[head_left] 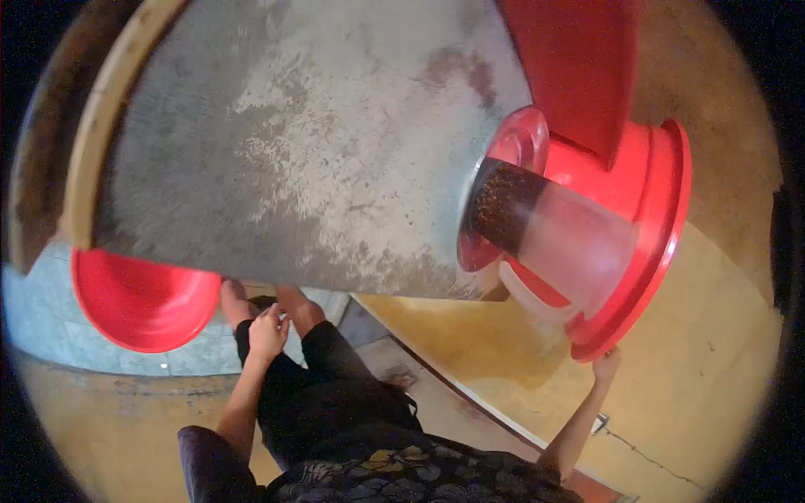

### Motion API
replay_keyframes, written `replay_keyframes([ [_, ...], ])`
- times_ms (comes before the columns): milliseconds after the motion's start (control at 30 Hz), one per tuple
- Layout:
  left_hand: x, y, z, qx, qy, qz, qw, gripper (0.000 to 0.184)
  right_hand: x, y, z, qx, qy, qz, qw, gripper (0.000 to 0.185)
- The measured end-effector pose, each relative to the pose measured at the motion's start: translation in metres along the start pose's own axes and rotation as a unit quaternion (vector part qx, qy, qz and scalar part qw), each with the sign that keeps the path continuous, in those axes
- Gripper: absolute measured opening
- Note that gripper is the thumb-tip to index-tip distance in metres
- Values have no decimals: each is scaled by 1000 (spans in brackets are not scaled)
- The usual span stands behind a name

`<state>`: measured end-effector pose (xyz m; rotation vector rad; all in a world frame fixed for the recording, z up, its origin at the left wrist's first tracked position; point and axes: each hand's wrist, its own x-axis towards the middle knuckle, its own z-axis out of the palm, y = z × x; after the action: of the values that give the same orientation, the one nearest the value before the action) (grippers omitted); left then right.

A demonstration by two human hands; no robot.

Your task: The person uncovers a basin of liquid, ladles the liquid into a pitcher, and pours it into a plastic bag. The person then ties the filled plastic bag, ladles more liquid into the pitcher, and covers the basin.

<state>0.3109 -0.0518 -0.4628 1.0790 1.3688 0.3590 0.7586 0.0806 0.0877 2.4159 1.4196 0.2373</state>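
My left hand [268, 334], fingers loosely bent with nothing visible in them, hangs over my lap near the front edge of the grey slab [335, 168]. At the right, my right hand [605, 365] is closed at the lower rim of a red plastic bucket [625, 260]. In front of the bucket is a translucent pitcher [579, 243] with a handle. Dark grainy material [507, 201] fills the pitcher's left end. That end lies against a shiny red dish [528, 138], partly covered by it. The bucket hides part of my right fingers.
A red basin [147, 302] is below the slab's left corner. A large red panel [579, 67] rises at the slab's far right side. A curved wooden edge [92, 142] borders the slab on the left. Below is yellowish floor [704, 360].
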Motion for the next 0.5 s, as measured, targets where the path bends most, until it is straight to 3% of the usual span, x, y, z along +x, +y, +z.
replay_keyframes([
  [167, -1, 19, -17, 109, -29, 22, 993, 19, 2, 13, 5, -79, 31, -8, 996, 31],
  [233, -3, 32, -32, 65, -15, 70, 995, 17, 11, 56, 12, 35, -39, 4, 999, 30],
  [300, -4, 58, -53, 44, -2, 81, 996, 18, 3, -20, -28, -70, -83, 65, 992, 25],
  [367, -3, 69, -68, 85, 17, 99, 991, 19, -5, 47, 3, -26, 92, -94, 991, 23],
  [433, 4, 74, -83, 54, 28, 107, 992, 22, -16, 5, -17, -31, 92, 20, 995, 26],
  [500, 4, 101, -97, 74, 18, 58, 995, 23, -8, 27, 7, 52, 65, 28, 996, 31],
])
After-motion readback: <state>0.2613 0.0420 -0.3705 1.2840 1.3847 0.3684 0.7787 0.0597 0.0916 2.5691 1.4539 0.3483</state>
